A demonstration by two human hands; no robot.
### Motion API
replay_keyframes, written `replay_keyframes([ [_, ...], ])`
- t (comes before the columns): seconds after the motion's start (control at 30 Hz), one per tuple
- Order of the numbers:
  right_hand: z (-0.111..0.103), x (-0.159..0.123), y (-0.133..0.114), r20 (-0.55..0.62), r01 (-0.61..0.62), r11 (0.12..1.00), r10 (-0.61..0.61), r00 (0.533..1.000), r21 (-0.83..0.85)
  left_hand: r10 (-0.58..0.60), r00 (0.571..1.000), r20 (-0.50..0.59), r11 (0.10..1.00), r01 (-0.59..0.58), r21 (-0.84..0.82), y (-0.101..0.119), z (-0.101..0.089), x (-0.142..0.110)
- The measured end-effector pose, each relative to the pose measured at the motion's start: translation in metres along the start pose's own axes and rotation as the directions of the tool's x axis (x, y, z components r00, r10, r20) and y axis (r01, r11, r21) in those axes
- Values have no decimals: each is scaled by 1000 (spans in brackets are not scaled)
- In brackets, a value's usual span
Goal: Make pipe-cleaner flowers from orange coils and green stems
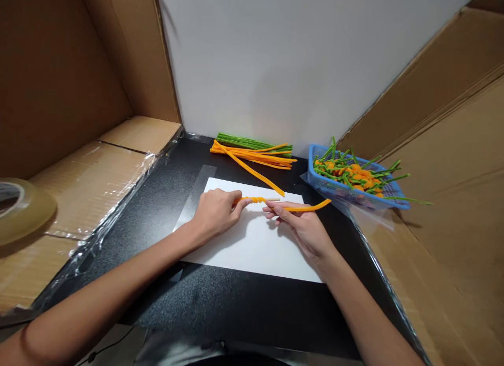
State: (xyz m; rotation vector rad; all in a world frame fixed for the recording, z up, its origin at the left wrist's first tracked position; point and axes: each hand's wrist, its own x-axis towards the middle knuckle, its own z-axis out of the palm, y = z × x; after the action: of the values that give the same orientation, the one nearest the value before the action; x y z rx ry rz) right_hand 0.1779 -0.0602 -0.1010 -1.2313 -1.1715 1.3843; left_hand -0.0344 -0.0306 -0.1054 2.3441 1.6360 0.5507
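Observation:
Over a white sheet of paper (252, 250), my left hand (218, 208) is closed around a thin wooden stick (273, 199) with an orange pipe cleaner (258, 200) coiled around it. The stick's bare tip points right. My right hand (303, 224) pinches the same pipe cleaner where it leaves the coil, and its loose tail reaches out to the right past the fingers. The left end of the stick is hidden inside my left hand.
Loose orange pipe cleaners (255, 156) and green pipe cleaners (244, 140) lie behind the paper on the black table (220, 303). A blue basket (315, 169) at right holds several orange and green twisted pieces. A tape roll (35, 211) sits left on cardboard.

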Motion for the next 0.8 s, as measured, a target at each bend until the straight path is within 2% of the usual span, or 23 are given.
replay_keyframes([
  [0.1, 2, 0, 4, -5, -41, 992, 42, 999, 123, -99, 995, -15, 956, 91, -278, -2, 1, 2],
  [0.17, 0, 1, 4, 11, -95, 971, 95, 995, 220, -76, 995, 69, 846, 101, -524, -4, 4, 6],
  [0.23, -4, 1, 2, 68, -174, 936, 161, 985, 306, 23, 979, 204, 662, 138, -736, -7, 7, 10],
  [0.3, -7, 2, -1, 144, -262, 895, 224, 964, 362, 137, 935, 326, 480, 225, -848, -8, 11, 12],
  [0.37, -10, 3, -2, 193, -328, 862, 272, 943, 387, 233, 883, 408, 381, 303, -873, -9, 12, 13],
  [0.4, -11, 3, -3, 199, -348, 856, 291, 936, 383, 281, 860, 426, 379, 309, -872, -9, 11, 12],
  [0.47, -13, 4, -3, 185, -360, 872, 314, 931, 332, 364, 822, 438, 453, 255, -854, -11, 7, 12],
  [0.57, -13, 4, -3, 144, -326, 931, 304, 942, 163, 408, 797, 445, 659, 80, -748, -16, -5, 13],
  [0.63, -12, 4, -3, 110, -258, 966, 255, 961, 7, 382, 816, 434, 808, -67, -585, -19, -11, 14],
  [0.7, -11, 3, -5, 64, -148, 974, 161, 985, -170, 360, 844, 397, 909, -222, -352, -20, -13, 14],
  [0.8, -7, 1, -6, 16, 24, 930, -20, 1000, -366, 330, 874, 358, 939, -344, -24, -19, -7, 12],
])
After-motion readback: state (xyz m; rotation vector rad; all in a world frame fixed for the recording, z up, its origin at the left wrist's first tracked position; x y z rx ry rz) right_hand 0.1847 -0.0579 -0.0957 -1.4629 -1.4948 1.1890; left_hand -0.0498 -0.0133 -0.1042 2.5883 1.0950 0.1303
